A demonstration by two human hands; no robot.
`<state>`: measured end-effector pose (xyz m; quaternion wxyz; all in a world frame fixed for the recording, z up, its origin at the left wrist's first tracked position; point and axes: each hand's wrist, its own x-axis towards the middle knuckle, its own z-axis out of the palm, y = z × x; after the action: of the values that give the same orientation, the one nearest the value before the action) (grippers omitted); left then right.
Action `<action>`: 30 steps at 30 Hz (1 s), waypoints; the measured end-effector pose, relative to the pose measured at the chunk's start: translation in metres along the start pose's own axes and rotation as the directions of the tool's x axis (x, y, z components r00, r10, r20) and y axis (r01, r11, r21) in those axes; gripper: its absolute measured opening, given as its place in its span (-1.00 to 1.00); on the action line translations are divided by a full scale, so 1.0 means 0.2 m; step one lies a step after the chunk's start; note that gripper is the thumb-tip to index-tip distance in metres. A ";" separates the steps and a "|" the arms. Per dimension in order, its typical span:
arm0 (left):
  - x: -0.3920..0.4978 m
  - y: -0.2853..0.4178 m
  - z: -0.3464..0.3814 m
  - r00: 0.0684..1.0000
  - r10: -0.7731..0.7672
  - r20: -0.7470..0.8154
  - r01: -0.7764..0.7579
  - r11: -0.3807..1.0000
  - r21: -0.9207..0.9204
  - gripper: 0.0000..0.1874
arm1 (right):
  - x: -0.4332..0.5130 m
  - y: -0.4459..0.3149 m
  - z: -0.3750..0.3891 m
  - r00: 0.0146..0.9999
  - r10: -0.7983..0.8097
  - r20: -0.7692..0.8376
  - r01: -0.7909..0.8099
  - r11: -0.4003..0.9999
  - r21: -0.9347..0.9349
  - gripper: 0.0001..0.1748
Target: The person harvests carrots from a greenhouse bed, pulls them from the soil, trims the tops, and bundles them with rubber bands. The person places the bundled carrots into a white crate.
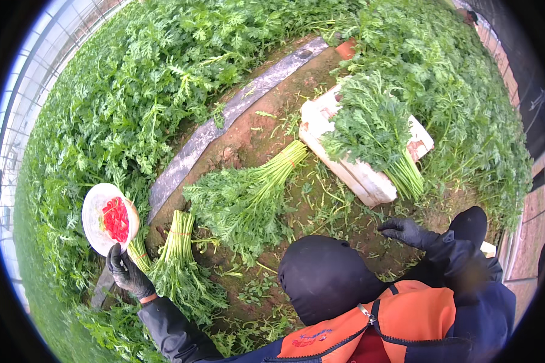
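At the left, my black-gloved left hand [128,273] grips the near rim of a white plastic bowl [92,222]. The bowl is tilted and holds a pile of red rubber bands [116,220]. Just right of that hand lies a tied bunch of leafy greens [178,240], its pale cut stems pointing away from me. Another banded bunch [254,190] lies on the soil ahead. My right hand [406,232], also gloved in black, hovers near my right knee with its fingers slightly apart and nothing visible in it. A bunch with loose-looking stems [381,131] rests across a white foam box [334,152].
Dense leafy plants [131,104] grow on both sides. A grey plastic strip [240,113] runs along the bare soil [236,152]. Plant trimmings litter the ground. Partly hidden behind the bowl is another bunch's stem end [138,254]. My left knee [327,274] juts forward.
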<state>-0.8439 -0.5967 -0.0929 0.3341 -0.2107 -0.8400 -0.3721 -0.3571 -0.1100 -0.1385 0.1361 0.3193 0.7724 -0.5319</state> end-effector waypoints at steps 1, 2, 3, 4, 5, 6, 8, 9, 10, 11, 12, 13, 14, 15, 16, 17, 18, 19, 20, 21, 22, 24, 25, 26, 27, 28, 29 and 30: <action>0.01 0.22 0.06 0.993 0.110 0.046 -0.108 0.993 -0.041 -0.76 | -0.03 -0.08 -0.01 0.997 -0.066 -0.049 0.070 0.994 0.078 -0.57; 0.01 0.44 0.12 0.974 0.209 0.085 -0.204 0.977 -0.068 -0.75 | -0.07 -0.17 -0.02 0.994 -0.071 -0.088 0.082 0.988 0.131 -0.53; 0.00 0.67 0.19 0.952 0.286 0.107 -0.262 0.945 -0.197 -0.73 | -0.12 -0.26 -0.05 0.969 -0.210 -0.132 0.233 0.954 0.188 -0.47; 0.00 0.90 0.24 0.917 0.381 0.115 -0.332 0.892 -0.305 -0.72 | -0.19 -0.34 -0.08 0.956 -0.245 -0.161 0.276 0.939 0.207 -0.40; -0.01 1.12 0.28 0.872 0.473 0.129 -0.403 0.842 -0.359 -0.69 | -0.26 -0.42 -0.12 0.925 -0.328 -0.191 0.375 0.871 0.318 -0.34; -0.03 1.34 0.32 0.798 0.592 0.109 -0.506 0.758 -0.412 -0.66 | -0.34 -0.49 -0.16 0.924 -0.315 -0.216 0.378 0.839 0.391 -0.27; -0.11 1.76 0.36 0.706 0.689 0.166 -0.481 0.638 -0.601 -0.60 | -0.54 -0.58 -0.27 0.880 -0.392 -0.267 0.472 0.672 0.571 -0.14; -0.14 1.96 0.37 0.628 0.771 0.106 -0.535 0.526 -0.661 -0.59 | -0.64 -0.60 -0.33 0.890 -0.344 -0.300 0.456 0.635 0.623 -0.10; -0.18 2.14 0.37 0.551 0.829 0.091 -0.549 0.443 -0.708 -0.57 | -0.74 -0.61 -0.39 0.882 -0.329 -0.337 0.470 0.576 0.669 -0.06; -0.21 2.30 0.35 0.469 0.882 0.049 -0.580 0.349 -0.736 -0.56 | -0.85 -0.59 -0.44 0.874 -0.256 -0.413 0.478 0.610 0.632 -0.12; -0.25 2.45 0.33 0.393 0.918 0.056 -0.587 0.297 -0.753 -0.56 | -0.95 -0.55 -0.50 0.838 -0.260 -0.480 0.527 0.616 0.586 -0.18; -0.30 2.60 0.32 0.304 0.953 -0.013 -0.615 0.185 -0.766 -0.53 | -1.02 -0.50 -0.57 0.859 -0.128 -0.496 0.431 0.703 0.565 -0.31; -0.36 2.73 0.30 0.246 0.968 -0.048 -0.604 0.114 -0.789 -0.52 | -1.09 -0.44 -0.64 0.859 -0.040 -0.510 0.355 0.765 0.538 -0.43; -0.41 2.86 0.30 0.214 0.976 -0.028 -0.547 0.096 -0.832 -0.52 | -1.17 -0.35 -0.69 0.834 -0.054 -0.550 0.393 0.757 0.522 -0.51; -0.47 2.96 0.30 0.184 0.983 -0.015 -0.482 0.077 -0.873 -0.53 | -1.23 -0.26 -0.73 0.803 0.032 -0.595 0.360 0.770 0.526 -0.59; -0.53 3.06 0.30 0.178 0.984 -0.008 -0.354 0.057 -0.933 -0.49 | -1.31 -0.15 -0.79 0.818 -0.008 -0.575 0.376 0.764 0.525 -0.61; -0.59 3.15 0.30 0.171 0.985 -0.009 -0.213 0.028 -0.977 -0.45 | -1.37 -0.05 -0.86 0.790 0.053 -0.610 0.374 0.748 0.549 -0.60; -0.64 3.20 0.30 0.118 0.989 0.089 -0.132 0.105 -0.986 -0.26 | -1.44 0.08 -0.93 0.771 0.040 -0.635 0.373 0.780 0.502 -0.60; -0.67 3.24 0.31 0.079 0.991 0.112 -0.121 0.121 -0.985 -0.07 | -1.52 0.21 -1.00 0.748 0.024 -0.663 0.379 0.805 0.456 -0.61; -0.69 3.27 0.34 0.031 0.987 0.158 -0.123 0.161 -0.979 -0.01 | -1.58 0.35 -1.08 0.747 0.063 -0.662 0.334 0.825 0.455 -0.62; -0.71 3.29 0.36 -0.017 0.980 0.198 -0.102 0.196 -0.975 0.06 | -1.63 0.51 -1.14 0.718 0.155 -0.678 0.260 0.845 0.468 -0.64; -0.72 3.31 0.45 -0.231 0.943 0.240 -0.388 0.137 -0.911 0.24 | -1.71 0.89 -1.20 0.693 0.131 -0.709 0.344 0.804 0.485 -0.66; -0.73 3.31 0.50 -0.297 0.904 0.306 -0.475 0.138 -0.869 0.29 | -1.71 1.09 -1.21 0.649 0.245 -0.720 0.324 0.767 0.553 -0.67; -0.75 3.30 0.55 -0.355 0.866 0.353 -0.548 0.113 -0.829 0.35 | -1.70 1.31 -1.20 0.594 0.311 -0.742 0.322 0.753 0.574 -0.68; -0.76 3.29 0.61 -0.394 0.825 0.404 -0.559 0.134 -0.819 0.39 | -1.67 1.53 -1.18 0.495 0.412 -0.765 0.271 0.763 0.587 -0.72; -0.76 3.27 0.67 -0.442 0.778 0.445 -0.563 0.146 -0.814 0.42 | -1.62 1.73 -1.16 0.439 0.446 -0.780 0.173 0.810 0.561 -0.73; -0.76 3.26 0.73 -0.472 0.753 0.458 -0.580 0.126 -0.805 0.43 | -1.55 1.92 -1.12 0.413 0.390 -0.823 0.102 0.878 0.467 -0.73; -0.77 3.25 0.80 -0.508 0.702 0.499 -0.607 0.120 -0.786 0.44 | -1.47 2.09 -1.09 0.402 0.105 -0.910 -0.169 0.985 0.038 -0.73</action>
<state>-0.4113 -0.0776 0.0322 -0.0691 -0.8834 -0.4476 0.1200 0.1611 0.0814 -0.1967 -0.2507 0.6139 0.7096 -0.2381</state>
